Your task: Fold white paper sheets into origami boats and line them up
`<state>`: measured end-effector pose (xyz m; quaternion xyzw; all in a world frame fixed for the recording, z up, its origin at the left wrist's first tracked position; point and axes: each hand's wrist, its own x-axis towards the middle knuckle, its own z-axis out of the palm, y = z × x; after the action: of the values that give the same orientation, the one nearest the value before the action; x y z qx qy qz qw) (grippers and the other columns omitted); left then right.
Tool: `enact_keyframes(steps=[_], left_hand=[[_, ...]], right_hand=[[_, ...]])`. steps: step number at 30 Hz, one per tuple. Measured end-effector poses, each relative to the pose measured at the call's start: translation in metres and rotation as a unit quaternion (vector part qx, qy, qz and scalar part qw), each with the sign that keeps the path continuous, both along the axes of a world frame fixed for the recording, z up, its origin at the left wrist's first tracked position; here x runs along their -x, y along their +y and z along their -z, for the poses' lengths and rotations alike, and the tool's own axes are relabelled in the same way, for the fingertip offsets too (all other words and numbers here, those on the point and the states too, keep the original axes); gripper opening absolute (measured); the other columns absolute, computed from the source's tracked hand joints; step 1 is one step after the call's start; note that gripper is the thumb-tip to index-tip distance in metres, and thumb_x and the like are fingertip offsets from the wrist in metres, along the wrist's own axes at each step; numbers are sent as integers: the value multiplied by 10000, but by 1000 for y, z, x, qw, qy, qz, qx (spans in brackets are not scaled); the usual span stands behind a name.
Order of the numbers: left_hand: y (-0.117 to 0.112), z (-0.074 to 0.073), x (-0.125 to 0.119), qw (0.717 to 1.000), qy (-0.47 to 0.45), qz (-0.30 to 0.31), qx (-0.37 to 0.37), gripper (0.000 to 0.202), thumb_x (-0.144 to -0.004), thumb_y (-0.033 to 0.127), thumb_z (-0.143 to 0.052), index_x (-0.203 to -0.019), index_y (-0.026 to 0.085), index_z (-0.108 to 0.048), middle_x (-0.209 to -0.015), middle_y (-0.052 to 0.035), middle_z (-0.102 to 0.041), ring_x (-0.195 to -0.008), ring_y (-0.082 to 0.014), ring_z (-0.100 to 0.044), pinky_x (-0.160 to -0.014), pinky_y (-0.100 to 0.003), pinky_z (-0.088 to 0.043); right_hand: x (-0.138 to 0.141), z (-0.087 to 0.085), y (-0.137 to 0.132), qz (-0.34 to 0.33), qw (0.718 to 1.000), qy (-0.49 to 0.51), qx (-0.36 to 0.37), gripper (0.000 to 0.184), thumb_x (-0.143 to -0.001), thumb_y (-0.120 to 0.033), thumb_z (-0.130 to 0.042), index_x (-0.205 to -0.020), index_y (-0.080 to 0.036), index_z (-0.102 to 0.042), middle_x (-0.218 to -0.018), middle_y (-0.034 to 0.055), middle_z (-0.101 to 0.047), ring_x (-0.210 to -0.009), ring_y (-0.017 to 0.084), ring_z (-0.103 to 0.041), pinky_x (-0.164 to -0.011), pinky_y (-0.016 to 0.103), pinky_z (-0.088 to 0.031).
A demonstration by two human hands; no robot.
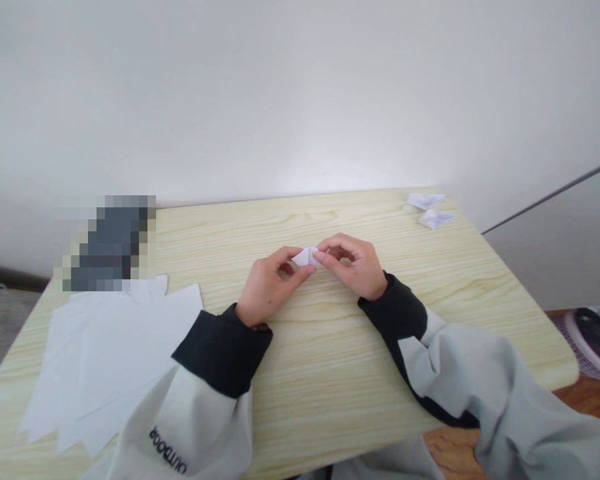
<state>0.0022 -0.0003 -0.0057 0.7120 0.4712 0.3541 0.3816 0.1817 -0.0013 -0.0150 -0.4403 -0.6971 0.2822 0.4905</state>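
A small folded piece of white paper (305, 257) is held just above the middle of the table, pinched from both sides. My left hand (271, 283) grips its left end between thumb and fingers. At its right end, my right hand (353, 263) pinches the paper with thumb and fingertips, partly covering it. At the far right of the table lie two folded white paper shapes with pointed ends, a rear one (425, 200) and a nearer one (436, 219).
Loose white paper sheets (125, 347) lie fanned in an uneven stack on the table's left. A dark, pixelated object (111, 243) is behind them. The wooden table (300, 373) meets a white wall at the back. A basket (580, 347) stands on the floor at right.
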Motion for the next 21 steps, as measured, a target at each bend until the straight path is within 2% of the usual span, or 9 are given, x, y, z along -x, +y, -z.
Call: enact_keyframes(steps=[4, 12, 21], left_hand=[[0, 1, 2, 1000, 20, -3, 3, 275, -780, 424, -634, -896, 181, -691, -753, -10, -698, -661, -156, -608, -629, -254, -453], [-3, -5, 0, 1000, 11, 15, 17, 229, -796, 387, -621, -821, 175, -703, -760, -13, -712, -669, -160, -628, -653, -254, -471], [-2, -2, -2, 999, 13, -12, -27, 244, -806, 379, -619, -920, 173, -681, -819, -17, -707, -694, -151, -635, -644, -246, -478]], right_hand=[[0, -2, -1, -14, 1000, -8, -6, 127, -807, -320, -632, -814, -195, -647, -749, 5, -674, -565, 92, -543, -556, 239, -465], [0, -5, -4, -22, 996, -69, -42, 129, -851, -280, -568, -771, -190, -618, -702, 1, -617, -570, 97, -503, -552, 244, -423], [0, -2, -1, -5, 997, -44, -58, 112, -852, -281, -580, -795, -187, -602, -722, -5, -612, -553, 80, -500, -530, 222, -420]])
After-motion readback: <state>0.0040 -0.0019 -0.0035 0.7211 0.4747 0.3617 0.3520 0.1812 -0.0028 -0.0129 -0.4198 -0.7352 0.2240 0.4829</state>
